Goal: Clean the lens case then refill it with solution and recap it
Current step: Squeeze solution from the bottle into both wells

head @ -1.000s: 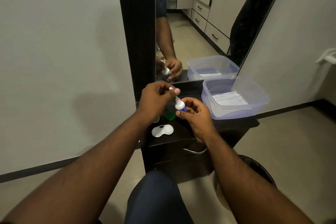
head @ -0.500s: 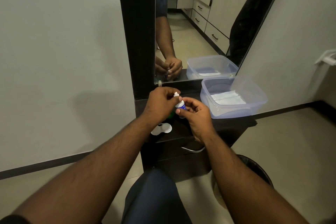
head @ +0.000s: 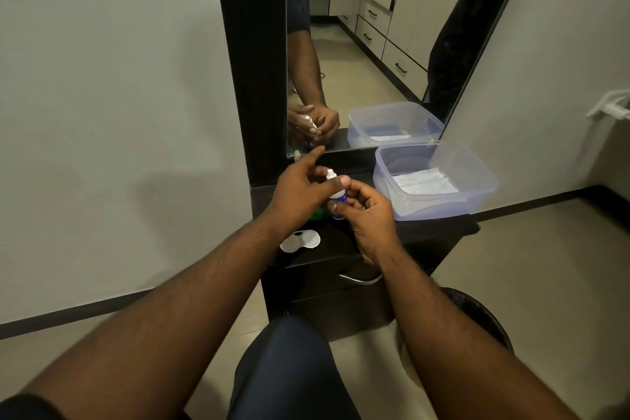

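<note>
Right hand (head: 366, 211) is wrapped around a small white solution bottle (head: 337, 196) with a blue label, holding it upright with the nozzle pointing up. Left hand (head: 301, 193) sits right against it, thumb touching the bottle's neck, index finger sticking out straight, other fingers loose, not gripping anything I can see. Just below the left hand, the white lens case (head: 300, 241) lies on the dark cabinet top (head: 426, 232), with something green (head: 317, 214) just behind it. To the right sits a clear plastic tub (head: 477, 194) with white tissues (head: 422, 183) inside. Mirror (head: 375, 44) at the far side.
</note>
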Demonstrator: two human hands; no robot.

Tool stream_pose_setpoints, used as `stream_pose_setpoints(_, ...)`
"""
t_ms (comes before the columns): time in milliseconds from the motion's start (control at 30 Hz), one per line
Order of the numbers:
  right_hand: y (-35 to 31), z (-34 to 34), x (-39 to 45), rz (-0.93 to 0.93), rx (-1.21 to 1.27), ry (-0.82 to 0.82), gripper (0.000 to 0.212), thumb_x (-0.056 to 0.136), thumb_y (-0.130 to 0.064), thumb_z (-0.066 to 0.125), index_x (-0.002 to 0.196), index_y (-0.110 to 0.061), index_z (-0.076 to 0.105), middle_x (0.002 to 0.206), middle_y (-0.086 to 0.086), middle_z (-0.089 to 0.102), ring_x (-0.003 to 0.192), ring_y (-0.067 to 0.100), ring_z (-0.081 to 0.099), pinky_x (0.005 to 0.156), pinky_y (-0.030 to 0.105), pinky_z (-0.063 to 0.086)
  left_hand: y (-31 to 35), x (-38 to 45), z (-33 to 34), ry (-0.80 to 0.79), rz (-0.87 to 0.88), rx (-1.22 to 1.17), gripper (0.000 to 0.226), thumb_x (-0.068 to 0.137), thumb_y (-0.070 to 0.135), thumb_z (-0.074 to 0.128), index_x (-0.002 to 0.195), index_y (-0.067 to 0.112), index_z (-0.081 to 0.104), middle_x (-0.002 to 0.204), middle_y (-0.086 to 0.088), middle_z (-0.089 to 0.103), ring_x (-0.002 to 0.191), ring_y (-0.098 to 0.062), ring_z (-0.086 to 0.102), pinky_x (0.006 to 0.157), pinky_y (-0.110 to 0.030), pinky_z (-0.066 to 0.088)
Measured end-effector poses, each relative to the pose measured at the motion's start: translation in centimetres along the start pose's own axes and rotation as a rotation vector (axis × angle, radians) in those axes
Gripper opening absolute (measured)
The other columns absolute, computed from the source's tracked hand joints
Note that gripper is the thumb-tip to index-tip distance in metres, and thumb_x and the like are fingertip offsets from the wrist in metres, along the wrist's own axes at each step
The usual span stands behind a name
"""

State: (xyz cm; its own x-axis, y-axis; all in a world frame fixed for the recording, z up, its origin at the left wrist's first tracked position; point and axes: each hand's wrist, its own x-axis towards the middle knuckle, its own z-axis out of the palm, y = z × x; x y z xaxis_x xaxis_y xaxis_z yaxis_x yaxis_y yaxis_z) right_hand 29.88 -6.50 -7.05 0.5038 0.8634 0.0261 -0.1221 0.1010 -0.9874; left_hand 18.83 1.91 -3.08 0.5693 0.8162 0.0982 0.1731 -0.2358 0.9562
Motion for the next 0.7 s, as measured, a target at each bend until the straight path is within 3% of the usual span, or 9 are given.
stream_pose_setpoints(67,0.0,0.0,-0.1,-0.016,0.011,0.015,0.036,0.077,0.005,0.069,0.106,-0.016,0.065,0.106,0.004,0.071,0.097,0.015,0.068,0.079,0.025,0.056,-0.2,0.3,-0.6,0.075,0.021,0.050,0.073,0.077,0.022,0.078,0.141,0.021,0.043,0.099,0.002,0.062,0.092,-0.009,0.061,0.081,-0.024,0.054)
stream_pose_setpoints(133,0.0,0.1,0.0,-0.027,0.026,0.029,0.037,0.076,0.006,0.070,0.105,-0.015,0.064,0.104,0.003,0.071,0.095,0.013,0.068,0.075,0.022,0.055,-0.4,0.5,-1.3,0.119,0.019,0.041,0.063,0.078,0.010,0.076,0.135,0.020,0.050,0.094,0.000,0.061,0.083,-0.009,0.061,0.073,-0.020,0.055)
stream_pose_setpoints(200,0.2,0.2,0.2,-0.019,0.023,0.043,0.038,0.075,0.006,0.071,0.105,-0.016,0.064,0.103,0.002,0.070,0.094,0.012,0.068,0.074,0.021,0.054,-0.5,0.5,-1.6,0.176,0.033,0.068,0.042,0.083,0.005,0.069,0.122,0.017,0.060,0.092,0.000,0.065,0.083,-0.010,0.063,0.079,-0.026,0.057)
stream_pose_setpoints(267,0.6,0.2,0.4,-0.014,0.017,0.042,0.038,0.074,0.005,0.072,0.104,-0.017,0.065,0.103,0.003,0.071,0.095,0.013,0.068,0.077,0.023,0.054,-0.2,0.3,-1.3,0.220,0.073,0.099,0.013,0.087,0.018,0.067,0.100,0.016,0.070,0.085,0.002,0.068,0.080,-0.008,0.064,0.075,-0.030,0.055)
stream_pose_setpoints(367,0.8,0.0,0.6,-0.001,0.021,0.010,0.038,0.076,0.003,0.072,0.108,-0.018,0.065,0.107,0.006,0.071,0.100,0.018,0.067,0.084,0.033,0.055,0.5,0.2,-0.1,0.179,0.077,0.215,0.028,0.082,0.043,0.069,0.077,0.016,0.070,0.068,0.005,0.066,0.066,-0.007,0.062,0.061,-0.022,0.047)
stream_pose_setpoints(467,0.6,-0.1,0.5,-0.015,0.034,0.022,0.039,0.078,0.004,0.069,0.108,-0.020,0.064,0.108,0.005,0.070,0.101,0.018,0.067,0.082,0.028,0.056,1.1,0.6,0.2,0.084,0.108,0.357,0.015,0.087,0.028,0.067,0.094,0.016,0.071,0.088,0.002,0.071,0.082,-0.009,0.065,0.072,-0.022,0.049)
stream_pose_setpoints(567,0.6,0.0,0.4,-0.022,0.055,0.047,0.039,0.078,0.004,0.068,0.109,-0.019,0.063,0.110,0.006,0.069,0.103,0.019,0.066,0.080,0.026,0.055,1.2,0.9,-0.2,-0.080,0.088,0.278,0.029,0.092,0.015,0.059,0.121,0.016,0.064,0.120,0.000,0.066,0.108,-0.010,0.059,0.092,-0.023,0.046)
stream_pose_setpoints(633,0.6,0.1,0.4,-0.017,0.013,0.022,0.038,0.079,0.003,0.069,0.110,-0.018,0.063,0.110,0.006,0.069,0.104,0.019,0.066,0.086,0.033,0.055,1.0,0.8,-0.4,-0.029,0.083,0.225,0.031,0.088,0.033,0.065,0.115,0.018,0.065,0.111,0.003,0.067,0.096,-0.007,0.061,0.084,-0.023,0.050)
stream_pose_setpoints(700,0.6,0.1,0.3,-0.012,-0.001,0.013,0.039,0.079,0.002,0.069,0.112,-0.018,0.063,0.111,0.004,0.069,0.104,0.017,0.066,0.089,0.036,0.054,0.8,0.8,-0.2,0.077,0.098,0.333,0.027,0.081,0.043,0.070,0.093,0.019,0.067,0.086,0.004,0.067,0.077,-0.008,0.062,0.070,-0.026,0.053)
